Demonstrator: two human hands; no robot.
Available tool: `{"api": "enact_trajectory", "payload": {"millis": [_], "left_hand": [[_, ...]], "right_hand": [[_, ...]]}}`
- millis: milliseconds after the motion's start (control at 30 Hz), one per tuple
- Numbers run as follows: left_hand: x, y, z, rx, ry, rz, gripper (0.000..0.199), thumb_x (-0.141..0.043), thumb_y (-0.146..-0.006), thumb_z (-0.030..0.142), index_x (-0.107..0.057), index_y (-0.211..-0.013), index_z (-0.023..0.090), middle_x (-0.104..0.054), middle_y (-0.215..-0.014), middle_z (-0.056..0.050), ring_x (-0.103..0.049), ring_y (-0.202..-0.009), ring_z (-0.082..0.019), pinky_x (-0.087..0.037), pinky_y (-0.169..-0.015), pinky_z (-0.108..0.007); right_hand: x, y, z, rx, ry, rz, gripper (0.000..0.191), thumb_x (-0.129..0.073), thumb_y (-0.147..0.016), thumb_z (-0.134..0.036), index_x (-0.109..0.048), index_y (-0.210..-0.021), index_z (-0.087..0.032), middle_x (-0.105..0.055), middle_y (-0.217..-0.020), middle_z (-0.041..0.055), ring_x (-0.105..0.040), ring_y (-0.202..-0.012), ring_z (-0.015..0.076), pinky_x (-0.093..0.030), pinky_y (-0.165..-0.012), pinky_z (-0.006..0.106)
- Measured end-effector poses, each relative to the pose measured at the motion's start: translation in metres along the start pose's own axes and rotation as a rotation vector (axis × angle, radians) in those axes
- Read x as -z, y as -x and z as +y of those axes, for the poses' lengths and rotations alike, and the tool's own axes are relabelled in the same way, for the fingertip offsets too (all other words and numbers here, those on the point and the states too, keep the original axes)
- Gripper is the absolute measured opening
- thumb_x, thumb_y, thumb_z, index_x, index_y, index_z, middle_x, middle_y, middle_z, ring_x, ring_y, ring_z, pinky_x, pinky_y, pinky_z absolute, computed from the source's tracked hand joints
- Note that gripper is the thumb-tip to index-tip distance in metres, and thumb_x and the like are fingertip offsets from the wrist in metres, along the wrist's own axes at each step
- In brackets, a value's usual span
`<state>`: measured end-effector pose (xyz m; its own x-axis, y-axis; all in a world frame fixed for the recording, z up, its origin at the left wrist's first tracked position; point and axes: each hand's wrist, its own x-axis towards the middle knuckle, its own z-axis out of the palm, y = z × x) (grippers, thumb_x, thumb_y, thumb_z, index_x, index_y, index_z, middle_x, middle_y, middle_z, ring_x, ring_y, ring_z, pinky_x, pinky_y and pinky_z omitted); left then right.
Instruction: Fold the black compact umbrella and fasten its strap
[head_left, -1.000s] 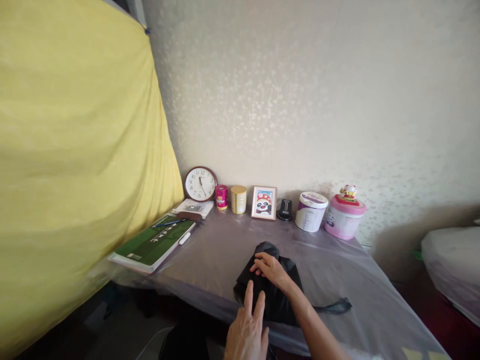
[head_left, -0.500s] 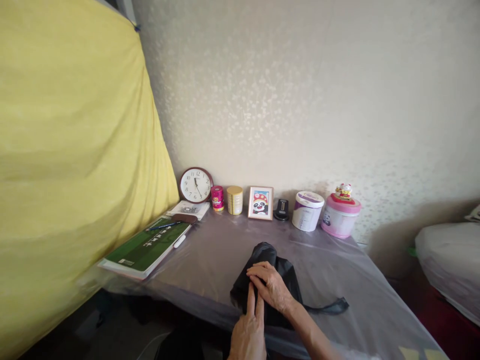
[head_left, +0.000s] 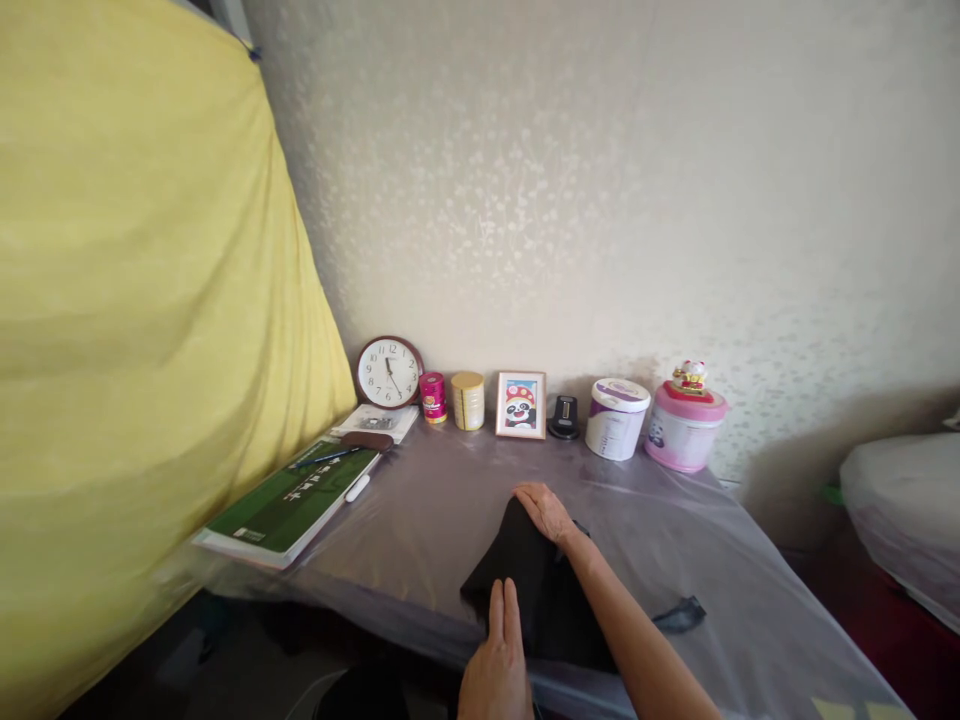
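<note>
A piece of smooth black fabric (head_left: 525, 575) lies near the front edge of the table, its exact kind unclear. A dark strap end (head_left: 681, 615) sticks out past my right forearm. My left hand (head_left: 495, 655) rests on the near part of the fabric with two fingers stretched forward. Across its far edge lies my right hand (head_left: 546, 513), fingers extended and pointing left, palm down. Neither hand visibly grips anything. My right forearm covers part of the fabric.
A clear plastic cover lies over the table (head_left: 420, 530). Along the wall stand a clock (head_left: 390, 372), a pink tin (head_left: 433, 398), a yellow canister (head_left: 468, 402), a panda picture (head_left: 521, 405), and two tubs (head_left: 616, 425). A green book (head_left: 292, 500) lies left, beside a yellow curtain (head_left: 150, 300).
My right hand has moved from the middle of the black fabric to its far edge, away from my left hand. The fabric's top now looks flatter and smoother.
</note>
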<state>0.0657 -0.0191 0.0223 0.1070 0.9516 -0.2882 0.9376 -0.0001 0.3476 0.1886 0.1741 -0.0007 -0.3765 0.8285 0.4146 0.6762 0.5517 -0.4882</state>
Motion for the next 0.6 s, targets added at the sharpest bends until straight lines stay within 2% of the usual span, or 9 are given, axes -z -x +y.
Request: {"api": "enact_trajectory", "payload": {"millis": [100, 167, 233, 300, 367, 433, 500, 600], "left_hand": [[-0.006, -0.002, -0.003, -0.001, 0.017, 0.018, 0.081, -0.031, -0.066, -0.004, 0.001, -0.138, 0.016, 0.0, -0.146, -0.011, -0.058, -0.099, -0.018, -0.043, -0.079, -0.022], [-0.01, -0.005, -0.005, -0.002, 0.032, 0.037, 0.082, -0.032, -0.066, -0.003, 0.002, -0.138, 0.018, 0.0, -0.146, -0.01, -0.058, -0.099, -0.018, -0.043, -0.077, -0.021], [-0.013, -0.007, -0.007, -0.016, 0.05, 0.055, 0.083, -0.033, -0.067, -0.002, 0.003, -0.138, 0.02, -0.001, -0.146, -0.009, -0.058, -0.098, -0.017, -0.043, -0.076, -0.02], [-0.011, -0.006, -0.006, -0.017, 0.059, 0.06, 0.08, -0.032, -0.068, -0.002, 0.002, -0.138, 0.019, -0.002, -0.146, -0.008, -0.058, -0.098, -0.017, -0.042, -0.079, -0.02], [-0.005, -0.004, -0.003, 0.004, 0.061, 0.043, 0.077, -0.031, -0.07, -0.001, -0.001, -0.138, 0.018, -0.004, -0.146, -0.008, -0.058, -0.097, -0.016, -0.041, -0.082, -0.021], [0.001, 0.0, 0.001, 0.024, 0.06, 0.023, 0.074, -0.029, -0.071, -0.001, -0.003, -0.139, 0.017, -0.006, -0.146, -0.009, -0.058, -0.098, -0.017, -0.041, -0.085, -0.022], [0.004, 0.002, 0.003, 0.02, 0.057, 0.023, 0.074, -0.03, -0.071, -0.001, -0.004, -0.139, 0.015, -0.006, -0.146, -0.009, -0.057, -0.101, -0.018, -0.04, -0.085, -0.022], [0.0, 0.001, -0.001, -0.005, 0.055, 0.053, 0.078, -0.034, -0.07, -0.001, -0.001, -0.138, 0.013, -0.005, -0.146, -0.011, -0.055, -0.105, -0.019, -0.041, -0.084, -0.021]], "right_hand": [[0.006, -0.003, 0.009, -0.121, 0.031, 0.065, 0.038, -0.031, -0.09, -0.032, -0.066, -0.084, -0.02, -0.069, -0.088, 0.0068, -0.062, -0.086, 0.0191, -0.044, -0.08, 0.032], [0.014, 0.004, 0.008, -0.195, 0.06, 0.137, 0.041, -0.028, -0.09, -0.032, -0.065, -0.086, -0.017, -0.068, -0.088, 0.0111, -0.061, -0.087, 0.0219, -0.043, -0.082, 0.036], [0.02, 0.018, -0.001, -0.199, 0.064, 0.208, 0.039, -0.028, -0.09, -0.032, -0.064, -0.093, -0.016, -0.066, -0.095, 0.0126, -0.059, -0.093, 0.0226, -0.04, -0.087, 0.038], [0.021, 0.034, -0.015, -0.088, 0.023, 0.231, 0.033, -0.034, -0.089, -0.033, -0.062, -0.099, -0.019, -0.064, -0.102, 0.0097, -0.056, -0.1, 0.021, -0.038, -0.092, 0.036], [0.016, 0.048, -0.027, 0.095, -0.023, 0.145, 0.028, -0.039, -0.088, -0.032, -0.062, -0.101, -0.022, -0.064, -0.106, 0.0063, -0.052, -0.108, 0.0203, -0.035, -0.096, 0.037], [0.01, 0.052, -0.031, 0.173, -0.023, 0.089, 0.028, -0.039, -0.087, -0.029, -0.063, -0.1, -0.023, -0.063, -0.109, 0.0053, -0.049, -0.112, 0.0209, -0.033, -0.099, 0.041], [0.006, 0.047, -0.025, 0.113, 0.008, 0.129, 0.029, -0.039, -0.086, -0.028, -0.063, -0.101, -0.021, -0.061, -0.113, 0.0075, -0.049, -0.113, 0.0227, -0.033, -0.099, 0.044], [0.01, 0.039, -0.001, -0.096, 0.025, 0.267, 0.032, -0.041, -0.081, -0.031, -0.063, -0.1, -0.016, -0.061, -0.11, 0.0126, -0.053, -0.106, 0.0251, -0.037, -0.094, 0.044]]}}
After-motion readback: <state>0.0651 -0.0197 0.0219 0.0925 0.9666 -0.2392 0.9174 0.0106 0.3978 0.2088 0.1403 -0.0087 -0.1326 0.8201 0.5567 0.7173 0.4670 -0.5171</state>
